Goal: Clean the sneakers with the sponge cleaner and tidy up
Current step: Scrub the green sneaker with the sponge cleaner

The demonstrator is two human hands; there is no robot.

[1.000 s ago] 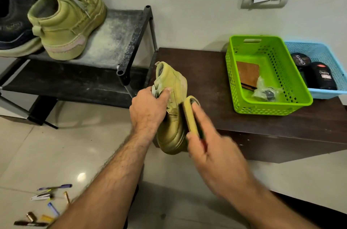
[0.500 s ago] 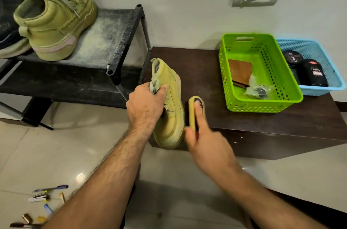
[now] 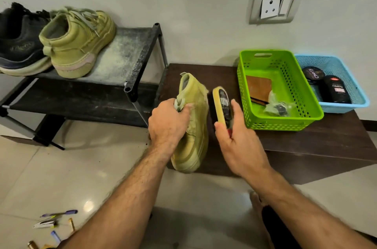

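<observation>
Olive-green suede sneaker [image 3: 193, 126] stands nearly on end at the near edge of the dark counter [image 3: 326, 138], the left hand [image 3: 168, 124] curled round its tongue and laces, while just to that hand's right — apart from the shoe's side by a narrow gap — the right hand [image 3: 237, 138] pinches the sponge cleaner [image 3: 221, 104] between thumb and fingers, yellow foam turned toward the suede. To scrub well, I'd bring the foam flat against the side panel and stroke lengthwise with the left hand bracing from inside the collar — pressing too hard may tip it off the edge. Beyond the right hand sits the green basket [image 3: 306, 120], likely where the cleaner goes afterwards; its mate [image 3: 79, 44] waits on the shoe rack [image 3: 130, 55] beyond the left hand.
</observation>
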